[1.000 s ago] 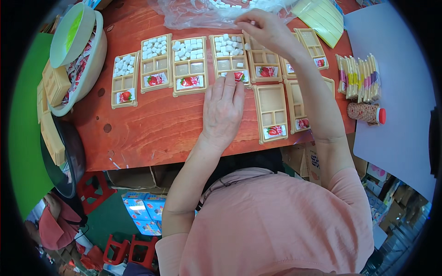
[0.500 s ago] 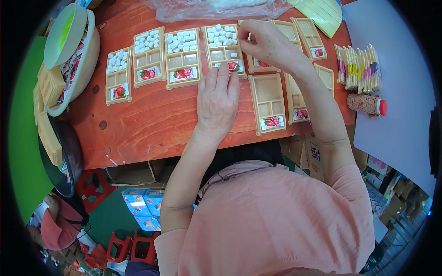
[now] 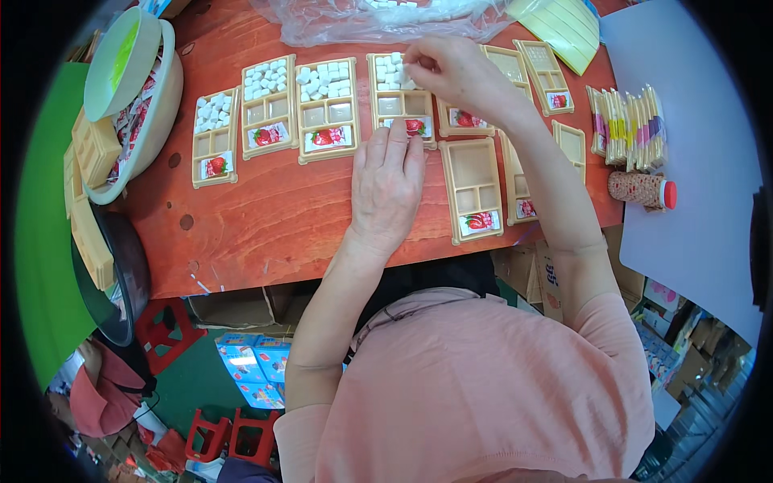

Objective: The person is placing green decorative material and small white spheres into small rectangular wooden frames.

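A beige compartment tray [image 3: 375,101] lies in front of me, its large far section piled with small white cubes [image 3: 390,76]. A packet with a strawberry picture [image 3: 416,127] sits in its near section. My left hand [image 3: 385,189] is open, fingers stretched out and touching the tray's near edge beside the packet. Over the far right corner of that tray, my right hand [image 3: 463,76] has its thumb and fingers bent together by the cubes. What they pinch, if anything, is too small to make out.
Left of it stand several similar trays [image 3: 326,153] with cubes and packets; trays without cubes [image 3: 471,165] lie right. A clear plastic bag [image 3: 338,32] lies at the back. Bowls [image 3: 169,105] stand left; wrapped sticks [image 3: 632,129] and a red-capped jar [image 3: 640,189] are at right.
A lone white cube that lay in a small section of the middle tray is gone from there. My right hand has come slightly lower, over the cubes. The whole view has shifted slightly.
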The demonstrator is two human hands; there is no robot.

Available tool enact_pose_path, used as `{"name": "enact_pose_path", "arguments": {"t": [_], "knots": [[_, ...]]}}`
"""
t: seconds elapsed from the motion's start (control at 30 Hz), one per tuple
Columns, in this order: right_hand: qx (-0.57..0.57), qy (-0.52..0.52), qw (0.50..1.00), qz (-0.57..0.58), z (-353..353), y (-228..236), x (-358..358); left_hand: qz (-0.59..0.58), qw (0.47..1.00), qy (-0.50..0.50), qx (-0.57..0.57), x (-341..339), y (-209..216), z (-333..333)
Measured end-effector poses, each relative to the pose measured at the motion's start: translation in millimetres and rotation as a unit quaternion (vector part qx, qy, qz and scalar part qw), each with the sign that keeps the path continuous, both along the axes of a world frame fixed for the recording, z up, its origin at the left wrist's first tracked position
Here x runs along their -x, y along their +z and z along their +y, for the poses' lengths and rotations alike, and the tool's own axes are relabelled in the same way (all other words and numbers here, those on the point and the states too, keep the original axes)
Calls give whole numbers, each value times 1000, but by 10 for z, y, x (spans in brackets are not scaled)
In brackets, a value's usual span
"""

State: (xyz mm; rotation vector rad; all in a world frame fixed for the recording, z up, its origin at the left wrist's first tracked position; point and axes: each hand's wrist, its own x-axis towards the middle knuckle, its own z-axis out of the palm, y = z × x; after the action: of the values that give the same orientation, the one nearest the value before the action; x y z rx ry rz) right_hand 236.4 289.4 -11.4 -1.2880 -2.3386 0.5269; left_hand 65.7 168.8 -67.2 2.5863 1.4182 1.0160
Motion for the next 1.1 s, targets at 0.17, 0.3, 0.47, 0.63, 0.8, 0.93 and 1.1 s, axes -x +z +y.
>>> {"name": "enact_pose_path", "arguments": {"t": [0.17, 0.3, 0.47, 0.63, 0.8, 0.93, 1.1], "knots": [[24, -14, 1000, 10, 90, -171, 62, -3, 1000, 2, -2, 0, -15, 11], [100, -50, 993, 38, 211, 5, 20, -7, 1000, 2, 4, 1, 27, 8], [59, -49, 997, -19, 314, -86, 122, -4, 1000, 1, -9, 1, -11, 7], [82, -75, 992, 57, 362, -22, -53, -5, 1000, 1, 0, -8, 1, 11], [74, -102, 991, 45, 280, 129, -348, -12, 1000, 2, -17, -2, -12, 38], [88, -73, 993, -35, 238, -14, -609, -21, 999, 3, -24, -22, 49, 43], [42, -136, 983, 118, 499, 74, -536, -51, 998, 21, -9, -1, 38, 20]]}}
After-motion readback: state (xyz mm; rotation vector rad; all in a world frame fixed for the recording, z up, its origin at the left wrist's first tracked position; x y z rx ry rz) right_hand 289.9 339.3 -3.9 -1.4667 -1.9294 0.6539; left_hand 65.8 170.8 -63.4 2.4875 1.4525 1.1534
